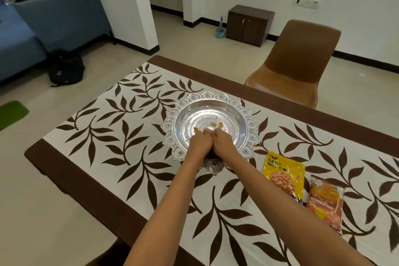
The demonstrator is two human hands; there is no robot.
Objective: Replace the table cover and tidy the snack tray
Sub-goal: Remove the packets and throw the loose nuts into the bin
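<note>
Cover (121, 136) looks done, you're on the tray (246, 112): left hand (199, 142) and right hand (224, 142) pressed together over it, grip hidden; next, gather the loose nuts (217, 124).

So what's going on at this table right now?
A person has the left hand and right hand side by side inside the silver tray, over a few loose snack pieces. Whether the fingers hold anything is unclear. A yellow packet and a red packet lie on the leaf-patterned table cover beside it.
</note>
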